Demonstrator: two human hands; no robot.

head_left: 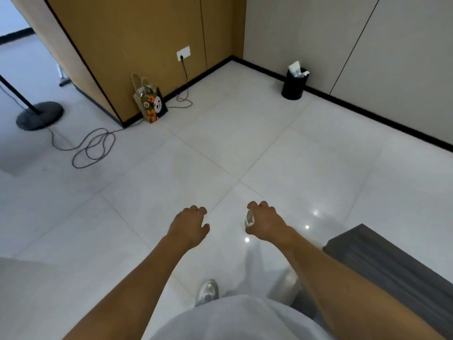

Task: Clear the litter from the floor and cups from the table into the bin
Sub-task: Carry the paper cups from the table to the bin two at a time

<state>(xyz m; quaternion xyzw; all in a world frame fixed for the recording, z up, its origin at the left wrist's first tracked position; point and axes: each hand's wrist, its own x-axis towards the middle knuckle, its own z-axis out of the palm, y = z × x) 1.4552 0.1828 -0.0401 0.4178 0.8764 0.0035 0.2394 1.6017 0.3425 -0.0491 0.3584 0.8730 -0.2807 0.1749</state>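
While no writing reads, right hand grips cup.

White top, pale shoe

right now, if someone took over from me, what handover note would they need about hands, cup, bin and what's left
Right hand: grips a small white paper cup, held out over the pale tiled floor.
Left hand: holds nothing, fingers loosely curled.
Black round bin: stands against the far wall on the right, with white litter already poking out of its top.
Grey table: only its corner shows at right, so I cannot tell whether cups remain on it.
Done: one cup is in hand; no litter shows on the visible floor.
Left: carry the cup to the bin, drop it in, then check the table.
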